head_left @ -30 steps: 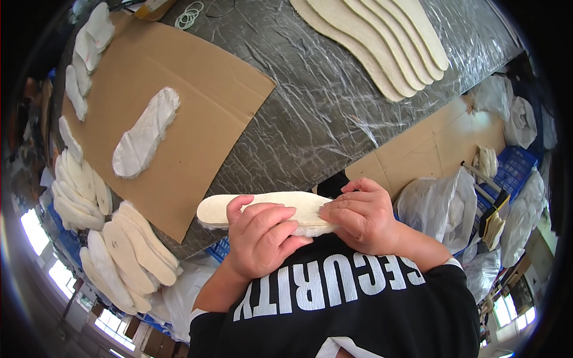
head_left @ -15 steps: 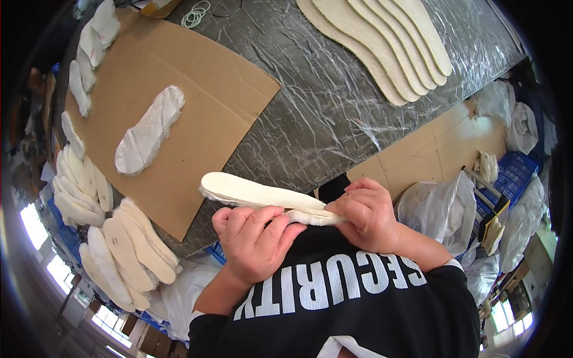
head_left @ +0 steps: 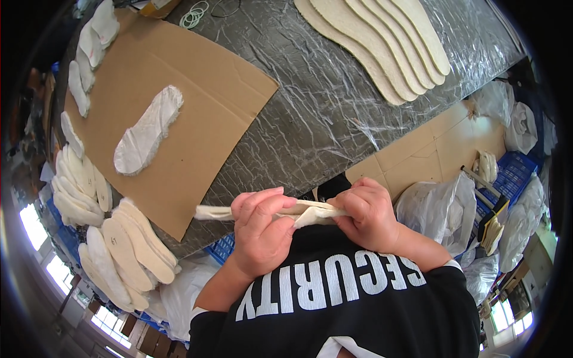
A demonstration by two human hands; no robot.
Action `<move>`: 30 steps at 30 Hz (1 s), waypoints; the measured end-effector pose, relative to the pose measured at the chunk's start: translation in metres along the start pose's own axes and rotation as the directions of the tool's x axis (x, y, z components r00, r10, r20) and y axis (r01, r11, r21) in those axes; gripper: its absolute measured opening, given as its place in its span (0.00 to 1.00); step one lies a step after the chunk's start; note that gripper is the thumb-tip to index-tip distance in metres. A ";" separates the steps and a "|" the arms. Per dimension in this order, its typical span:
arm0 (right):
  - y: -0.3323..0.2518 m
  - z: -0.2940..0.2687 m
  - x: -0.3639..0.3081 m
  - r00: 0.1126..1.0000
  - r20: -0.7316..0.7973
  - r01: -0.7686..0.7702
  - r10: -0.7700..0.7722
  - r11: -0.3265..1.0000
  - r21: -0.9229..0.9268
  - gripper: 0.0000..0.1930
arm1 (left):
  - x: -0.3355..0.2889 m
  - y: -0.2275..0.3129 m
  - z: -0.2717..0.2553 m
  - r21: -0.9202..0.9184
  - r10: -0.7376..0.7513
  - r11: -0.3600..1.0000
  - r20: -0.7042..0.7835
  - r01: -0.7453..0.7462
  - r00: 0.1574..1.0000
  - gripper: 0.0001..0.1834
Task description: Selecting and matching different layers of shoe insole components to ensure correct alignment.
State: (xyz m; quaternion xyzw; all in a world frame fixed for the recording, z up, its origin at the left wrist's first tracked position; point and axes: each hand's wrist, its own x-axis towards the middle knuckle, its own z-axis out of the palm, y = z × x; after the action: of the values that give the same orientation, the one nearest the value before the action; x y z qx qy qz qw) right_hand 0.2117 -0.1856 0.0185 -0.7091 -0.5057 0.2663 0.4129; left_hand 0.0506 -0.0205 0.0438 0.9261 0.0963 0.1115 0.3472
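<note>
A cream felt insole with a fleecy white layer (head_left: 310, 213) is held in front of my chest, near the table's edge. My left hand (head_left: 261, 230) is closed around its middle, the thumb against the edge. My right hand (head_left: 369, 216) pinches the right end between thumb and fingers. Between the hands the felt and fleece stand apart along the side facing me. The left end sticks out beyond my left fingers. To the upper left, a white fleecy insole (head_left: 149, 131) lies on a cardboard sheet (head_left: 215, 107).
Overlapping cream insoles (head_left: 382, 48) lie on the plastic-covered table (head_left: 298, 125) at the far right. More insoles (head_left: 128, 250) are piled at the left beside the cardboard. Plastic bags (head_left: 439, 209) and a blue crate (head_left: 514, 173) stand on the right. Green bands (head_left: 194, 15) lie at the back.
My left hand has shifted right and up along the insole. The insole has tipped from its flat face to nearly edge-on, and its layers gape more. My right hand keeps its grip.
</note>
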 end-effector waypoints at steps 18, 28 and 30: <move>0.005 -0.007 0.004 0.976 0.202 0.067 -0.078 0.996 0.065 0.15 | -0.006 -0.002 0.007 -0.069 0.000 0.998 -0.032 -0.002 0.999 0.10; 0.001 0.001 0.002 0.988 0.089 0.122 -0.122 0.993 0.008 0.16 | -0.009 0.002 0.011 -0.011 0.096 0.995 -0.102 -0.097 0.990 0.10; 0.001 0.001 0.000 0.988 0.071 0.140 -0.140 0.990 0.007 0.16 | -0.010 0.002 0.011 -0.025 0.098 0.995 -0.090 -0.101 0.991 0.10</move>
State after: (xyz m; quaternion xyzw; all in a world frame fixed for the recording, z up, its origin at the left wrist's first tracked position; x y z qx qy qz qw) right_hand 0.2118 -0.1851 0.0170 -0.6617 -0.5683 0.2622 0.4128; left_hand 0.0441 -0.0309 0.0356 0.9187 0.0636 0.1710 0.3502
